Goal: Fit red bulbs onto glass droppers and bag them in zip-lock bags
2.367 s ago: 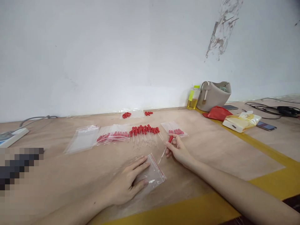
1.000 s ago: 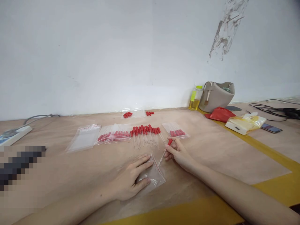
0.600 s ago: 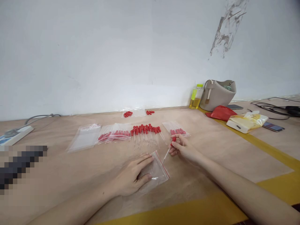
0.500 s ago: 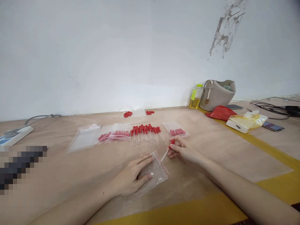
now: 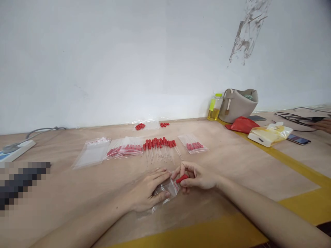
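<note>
My left hand (image 5: pixel 148 191) lies palm down on a clear zip bag (image 5: pixel 165 198), thumb and fingers spread, pressing it to the table. The bag's red-lined mouth faces right. My right hand (image 5: pixel 198 177) pinches the red rubber bulb of a glass dropper (image 5: pixel 181 178) at that mouth. Its glass tube is hard to make out against the bag and seems to lie inside. Beyond my hands lies a row of red-bulbed glass droppers (image 5: pixel 157 146). To their left are filled bags of droppers (image 5: pixel 124 148), and one more filled bag (image 5: pixel 194 144) lies to their right.
Flat clear bags (image 5: pixel 91 153) lie at the left. Loose red bulbs (image 5: pixel 140 126) sit by the wall. At right stand a bottle (image 5: pixel 215 108) and a grey handbag (image 5: pixel 239 105), near a red pouch (image 5: pixel 241 125) and a phone (image 5: pixel 298 139). Another person's hand (image 5: pixel 324 124) shows at the right edge.
My right hand has moved down and left with the dropper, bringing its bulb up to the bag's mouth. The bag has bunched up under my left hand. Another person's hand has appeared at far right.
</note>
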A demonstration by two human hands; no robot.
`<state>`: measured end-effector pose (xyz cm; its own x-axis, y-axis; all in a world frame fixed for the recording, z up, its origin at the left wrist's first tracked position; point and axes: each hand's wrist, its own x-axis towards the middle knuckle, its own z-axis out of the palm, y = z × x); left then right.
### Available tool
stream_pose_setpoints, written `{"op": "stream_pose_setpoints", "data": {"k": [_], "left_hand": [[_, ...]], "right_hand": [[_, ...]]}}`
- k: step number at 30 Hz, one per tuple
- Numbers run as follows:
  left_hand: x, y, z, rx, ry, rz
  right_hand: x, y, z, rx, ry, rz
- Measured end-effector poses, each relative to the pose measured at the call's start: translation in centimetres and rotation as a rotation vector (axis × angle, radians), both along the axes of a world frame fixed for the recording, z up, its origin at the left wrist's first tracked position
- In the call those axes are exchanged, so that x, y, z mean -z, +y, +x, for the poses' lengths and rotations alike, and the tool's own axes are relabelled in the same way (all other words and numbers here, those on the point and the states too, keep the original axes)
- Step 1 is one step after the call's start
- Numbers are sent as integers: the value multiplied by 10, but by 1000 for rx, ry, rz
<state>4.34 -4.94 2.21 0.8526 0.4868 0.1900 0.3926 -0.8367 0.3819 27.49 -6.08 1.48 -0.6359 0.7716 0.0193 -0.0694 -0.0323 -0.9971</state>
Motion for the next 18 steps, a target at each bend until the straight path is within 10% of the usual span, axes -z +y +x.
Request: {"op": "stream_pose_setpoints", "data": {"k": [11, 18], "left_hand": [[-2, 3, -5, -106, 20, 176], [-2, 3, -30, -104, -16, -10]], "right_hand": [[9, 11, -6, 206, -48, 32], [12, 20, 4, 172, -82, 45]]}}
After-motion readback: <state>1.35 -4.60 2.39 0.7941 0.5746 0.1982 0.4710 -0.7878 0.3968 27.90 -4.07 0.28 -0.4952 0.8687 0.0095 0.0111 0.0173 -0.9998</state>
